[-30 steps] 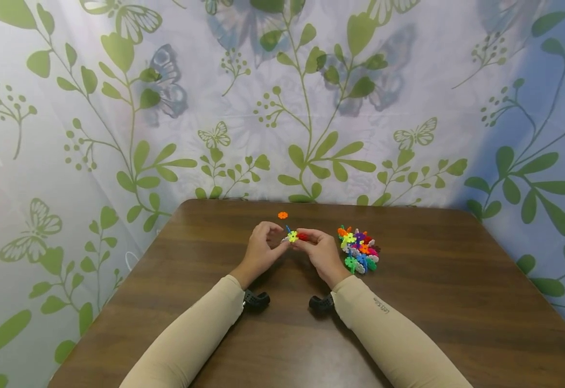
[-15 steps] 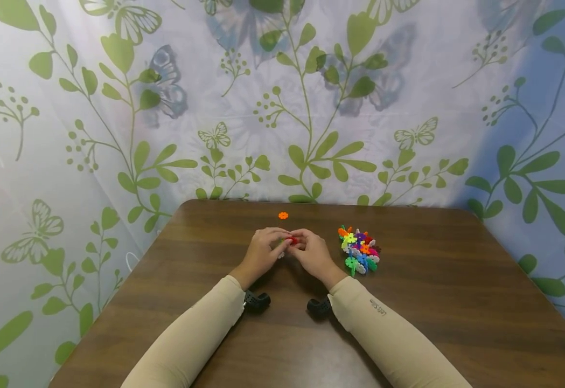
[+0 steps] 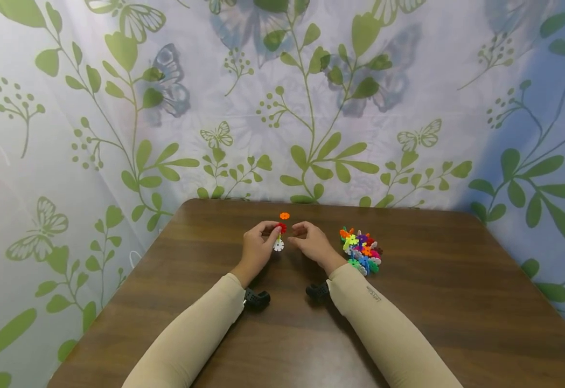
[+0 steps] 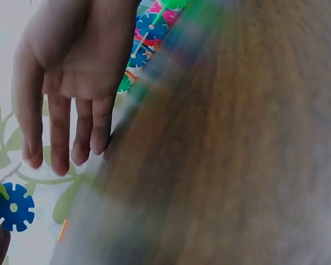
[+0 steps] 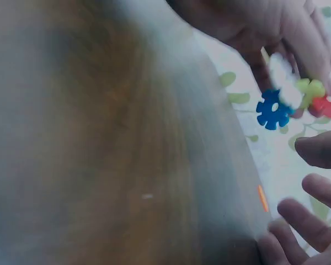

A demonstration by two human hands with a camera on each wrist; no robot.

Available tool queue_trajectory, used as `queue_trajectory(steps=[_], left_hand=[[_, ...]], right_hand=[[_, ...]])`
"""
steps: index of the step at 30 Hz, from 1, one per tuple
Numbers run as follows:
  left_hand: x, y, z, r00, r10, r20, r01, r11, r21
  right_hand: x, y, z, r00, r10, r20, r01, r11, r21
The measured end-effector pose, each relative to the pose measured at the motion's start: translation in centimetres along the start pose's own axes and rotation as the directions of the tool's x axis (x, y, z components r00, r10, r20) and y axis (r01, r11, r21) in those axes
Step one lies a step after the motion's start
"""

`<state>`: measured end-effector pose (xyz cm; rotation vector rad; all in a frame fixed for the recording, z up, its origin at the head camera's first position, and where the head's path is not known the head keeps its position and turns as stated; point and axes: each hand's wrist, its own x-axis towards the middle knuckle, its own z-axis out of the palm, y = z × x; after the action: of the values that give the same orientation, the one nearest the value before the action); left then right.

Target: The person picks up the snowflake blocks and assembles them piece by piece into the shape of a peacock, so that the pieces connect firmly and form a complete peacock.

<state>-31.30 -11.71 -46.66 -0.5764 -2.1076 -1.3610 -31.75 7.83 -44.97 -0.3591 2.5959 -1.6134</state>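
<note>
My left hand (image 3: pixel 255 249) pinches a small cluster of interlocking flower-shaped discs between thumb and fingers. A red disc (image 3: pixel 282 228) tops the cluster, and a white disc (image 3: pixel 279 246) hangs below the thumb. The right wrist view also shows a yellow disc (image 5: pixel 310 91) and a blue disc (image 5: pixel 273 109) joined into it. My right hand (image 3: pixel 313 242) is just to the right, apart from the cluster, its fingers loosely bent with nothing between them. In the left wrist view those fingers (image 4: pixel 59 132) point down, relaxed.
A pile of many-coloured discs (image 3: pixel 361 251) sits on the wooden table (image 3: pixel 282 334) to the right of my right hand. One loose orange disc (image 3: pixel 284 215) lies beyond the hands, near the back edge. A leaf-patterned cloth (image 3: pixel 243 178) hangs behind the table.
Both hands were together on the cluster; my right hand has let go and drawn away to the right. The cluster has turned in my left hand, with red now up and white down.
</note>
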Motion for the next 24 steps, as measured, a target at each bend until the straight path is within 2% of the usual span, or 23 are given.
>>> queue_trajectory(steps=[3,5,10,12,20,24], left_hand=[[0.0,0.1,-0.2,0.999,0.021,-0.032,-0.021,1.000,-0.011],[0.1,0.2,-0.4,0.999,0.021,-0.046,-0.021,1.000,-0.016],[0.0,0.2,-0.6,0.998,-0.008,-0.056,0.007,1.000,-0.029],[-0.1,0.0,-0.7,0.998,-0.008,-0.056,0.005,0.999,-0.039],[0.0,-0.3,-0.7,0.998,0.021,-0.051,-0.024,0.999,-0.044],[-0.1,-0.4,-0.8,0.998,0.013,-0.057,-0.015,0.999,-0.043]], right_hand=[[1.9,0.3,0.4,1.000,-0.013,0.023,0.016,0.990,-0.139],[3.2,0.4,0.6,0.998,-0.025,0.053,0.037,0.972,-0.231],[5.3,0.3,1.1,0.989,0.047,0.140,0.012,0.920,-0.392],[6.0,0.2,1.4,0.984,0.080,0.160,-0.003,0.903,-0.430],[8.2,0.2,2.5,0.977,0.113,0.181,0.002,0.843,-0.538],[8.3,0.1,2.8,0.981,0.084,0.177,0.031,0.826,-0.563]])
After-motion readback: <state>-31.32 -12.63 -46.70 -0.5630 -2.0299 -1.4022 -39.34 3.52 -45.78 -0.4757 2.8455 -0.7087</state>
